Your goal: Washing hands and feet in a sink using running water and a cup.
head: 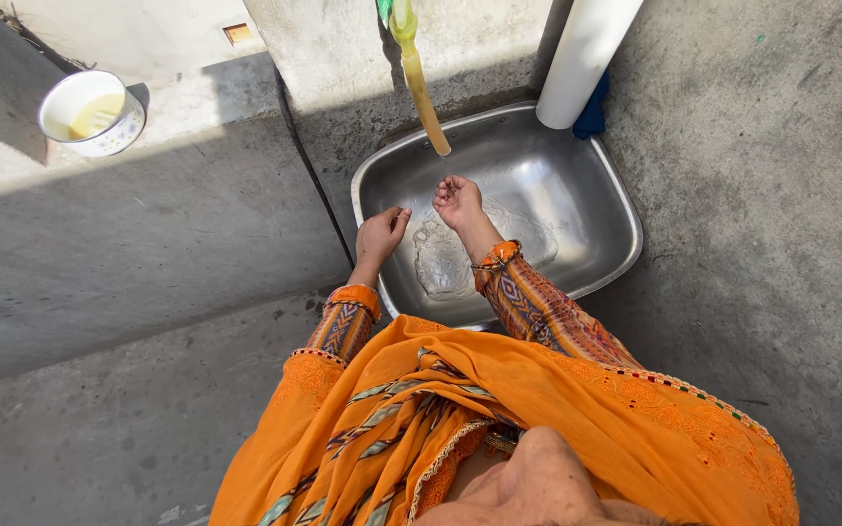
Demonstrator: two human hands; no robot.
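— While she crouches there, where are her hands?
— Both over the basin (596,209). Her right hand (457,202) is under the hose (423,93) tip, fingers curled loosely, empty. Her left hand (380,234) is by the near rim, fingers half open, gripping nothing.
— And the water?
— A shallow puddle in the basin bottom. 1 white bowl (92,112) sits well apart on the concrete.

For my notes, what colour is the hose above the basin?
Translucent yellow hose, head view.
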